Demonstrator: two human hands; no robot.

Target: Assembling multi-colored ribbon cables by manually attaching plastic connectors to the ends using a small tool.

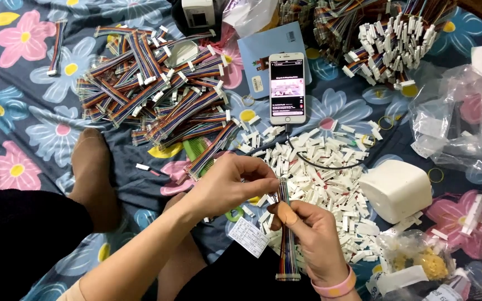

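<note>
Right hand (pixel 316 239) grips a rainbow ribbon cable (pixel 287 245) upright, thumb pressed on it, white connector at the cable's lower end near the wrist; pink wristband (pixel 336 289) on that wrist. Left hand (pixel 232 184) pinches the cable's top end between thumb and fingertips, closed on it. Both hands meet over the person's lap, just beside a loose heap of small white plastic connector housings (pixel 330 184) on the flowered blanket (pixel 23 111). A small white printed label (pixel 247 237) lies under the hands. Black cord loops through the heap up to a white phone (pixel 287 88), screen lit. White rounded box (pixel 395 189) sits right of the heap, touching it. Up left, big pile of finished ribbon cables (pixel 157 89); a green comb (pixel 196 147) is partly buried at its lower edge. Top right, bundled cables with white ends (pixel 386 33). Clear plastic bags (pixel 458 117) far right, contents hard to tell; lower-right bag (pixel 419 262) holds yellowish bits. Bare foot (pixel 93 178) left of the hands.
</note>
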